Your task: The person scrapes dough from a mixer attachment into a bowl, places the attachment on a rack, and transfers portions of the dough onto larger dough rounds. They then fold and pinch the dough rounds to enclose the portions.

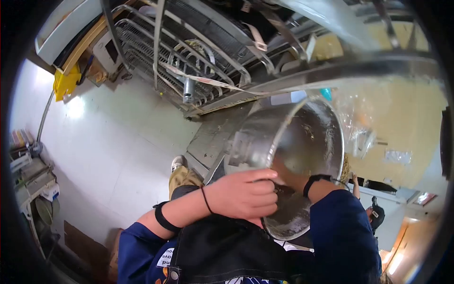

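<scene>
A large steel mixing bowl is tilted on its side in front of me, its mouth facing right. Smears and bits of pale residue cling to its inner wall. My left hand is closed on the near part of the bowl's rim, fingers curled and knuckles up. Into the bowl reaches my right hand, close to the inner wall by the rim. It lies in shadow and is partly behind the left hand, so its fingers and anything in them are hidden.
Wire racks with metal rails stand ahead. A pale yellowish worktop with clear plastic wrapping lies to the right. Another person is at the far right. Left are a yellow object and cluttered shelves.
</scene>
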### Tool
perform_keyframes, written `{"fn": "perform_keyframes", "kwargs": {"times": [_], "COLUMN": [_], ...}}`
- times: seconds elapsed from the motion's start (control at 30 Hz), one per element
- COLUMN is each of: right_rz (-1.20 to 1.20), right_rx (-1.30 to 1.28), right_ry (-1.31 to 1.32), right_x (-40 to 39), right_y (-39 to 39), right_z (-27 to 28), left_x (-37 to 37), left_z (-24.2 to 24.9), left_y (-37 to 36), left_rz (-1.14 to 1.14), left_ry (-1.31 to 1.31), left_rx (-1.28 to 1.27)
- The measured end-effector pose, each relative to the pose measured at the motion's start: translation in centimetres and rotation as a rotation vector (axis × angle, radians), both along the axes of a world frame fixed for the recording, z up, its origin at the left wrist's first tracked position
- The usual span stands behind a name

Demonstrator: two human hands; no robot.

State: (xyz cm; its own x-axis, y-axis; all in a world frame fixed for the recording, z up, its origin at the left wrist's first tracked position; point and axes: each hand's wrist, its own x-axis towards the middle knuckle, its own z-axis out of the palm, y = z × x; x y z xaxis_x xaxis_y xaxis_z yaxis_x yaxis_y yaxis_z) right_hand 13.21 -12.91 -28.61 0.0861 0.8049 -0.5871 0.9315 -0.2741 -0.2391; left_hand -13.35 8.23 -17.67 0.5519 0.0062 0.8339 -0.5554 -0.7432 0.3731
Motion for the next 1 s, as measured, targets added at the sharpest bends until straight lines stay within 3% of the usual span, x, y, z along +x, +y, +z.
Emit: {"fn": "perform_keyframes", "kwargs": {"times": [0.07, 0.4, 0.5, 0.7, 0.77, 0.87, 0.93, 1.0], "right_rz": [-0.018, -0.485, -0.562, -0.721, -0.790, -0.872, -1.373, -1.473], "right_rx": [0.138, -0.078, -0.079, -0.005, 0.037, 0.112, 0.092, 0.123], "right_ry": [-0.074, 0.226, 0.325, 0.565, 0.657, 0.770, 1.353, 1.374], "right_x": [-2.2, -11.3, -12.9, -15.5, -16.1, -16.5, -16.5, -16.6], "right_y": [-1.2, -1.7, -0.4, 3.5, 5.2, 7.5, 9.3, 9.4], "right_z": [-0.6, -2.1, -1.7, 1.9, 4.1, 8.6, 12.4, 14.1], "left_x": [0.2, 0.7, 0.7, 1.0, 0.3, -0.1, -0.3, -0.4], "left_z": [-0.3, -0.8, -0.9, -0.7, -0.5, -0.5, -0.5, -0.6], "left_y": [-0.4, -0.8, -0.2, -1.1, -0.8, -1.1, -1.4, -1.9], "left_rz": [0.009, -0.062, -0.089, -0.022, 0.010, 0.016, 0.003, 0.057], "left_ry": [-0.034, -0.074, -0.041, -0.140, -0.005, 0.040, 0.051, 0.019], "left_rx": [-0.032, -0.101, -0.011, -0.074, 0.073, 0.059, 0.111, 0.024]}}
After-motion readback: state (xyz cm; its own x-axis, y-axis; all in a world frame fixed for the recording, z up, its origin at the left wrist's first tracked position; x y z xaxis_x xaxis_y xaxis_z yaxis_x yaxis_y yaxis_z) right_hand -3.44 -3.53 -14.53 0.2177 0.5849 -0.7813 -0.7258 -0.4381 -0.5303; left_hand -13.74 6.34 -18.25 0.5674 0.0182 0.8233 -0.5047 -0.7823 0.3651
